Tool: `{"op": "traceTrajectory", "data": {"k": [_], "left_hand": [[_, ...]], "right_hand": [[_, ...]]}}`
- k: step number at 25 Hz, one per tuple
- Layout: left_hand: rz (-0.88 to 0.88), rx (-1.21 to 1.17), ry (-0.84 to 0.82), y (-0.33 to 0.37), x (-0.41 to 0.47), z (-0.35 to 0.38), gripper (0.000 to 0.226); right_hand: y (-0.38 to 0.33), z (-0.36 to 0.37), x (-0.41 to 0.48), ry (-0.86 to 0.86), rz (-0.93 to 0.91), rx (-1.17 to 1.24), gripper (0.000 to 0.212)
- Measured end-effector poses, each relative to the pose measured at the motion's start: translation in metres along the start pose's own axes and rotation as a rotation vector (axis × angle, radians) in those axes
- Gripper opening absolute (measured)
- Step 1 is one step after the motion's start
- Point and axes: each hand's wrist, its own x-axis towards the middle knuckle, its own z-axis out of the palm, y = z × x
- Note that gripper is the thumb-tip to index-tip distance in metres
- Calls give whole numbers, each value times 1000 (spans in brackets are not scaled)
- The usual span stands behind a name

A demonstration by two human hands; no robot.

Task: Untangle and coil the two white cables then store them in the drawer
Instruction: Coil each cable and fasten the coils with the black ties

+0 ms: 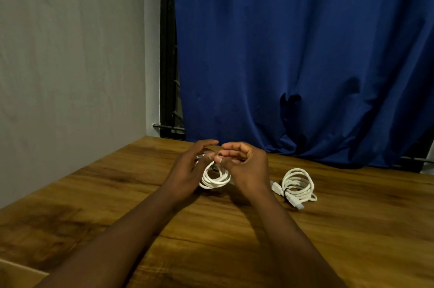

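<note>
Wooden table (352,229), held coil (215,181), second coil (298,183) nearby

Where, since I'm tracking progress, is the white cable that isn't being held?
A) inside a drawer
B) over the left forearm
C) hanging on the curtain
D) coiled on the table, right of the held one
D: the loose coil lies on the table, to the right of the held coil.

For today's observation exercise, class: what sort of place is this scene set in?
Probably a room at home: a brown wood-grain table beside a plain grey wall, with a dark blue fabric curtain over a black-framed window.
</note>
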Motion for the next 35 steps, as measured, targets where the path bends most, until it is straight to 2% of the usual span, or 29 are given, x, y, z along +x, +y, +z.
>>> {"op": "traceTrajectory", "data": {"k": [3,6,9,11,14,16,18,21,25,31,35], "left_hand": [[-39,-88,-61,2,1,0,26],[-71,-103,-118,3,1,1,35],[-115,-223,-134,8,0,3,35],[-162,-319,-104,12,-1,4,33],[-184,-292,-68,12,2,3,34],[-175,-274,-87,13,3,1,34],[-182,-238,-147,12,4,-1,38],[-168,-51,-309,8,2,-1,36],[1,213,-310,2,3,-3,13],[87,394,-408,-7,6,-6,25],[91,427,-434,1,6,-6,15]], "right_hand": [[4,-2,3,-18,39,19,31],[3,-4,4,-14,120,110,31],[6,-12,6,-59,278,231,31],[7,-16,6,-206,435,295,31],[8,-24,4,-453,601,309,47],[7,-32,4,-524,656,280,47],[7,-40,6,-512,657,183,36],[13,-44,6,-493,623,160,22],[18,-37,5,-445,569,215,20],[19,-32,4,-402,514,222,22],[16,-45,9,-448,599,260,18]]}}
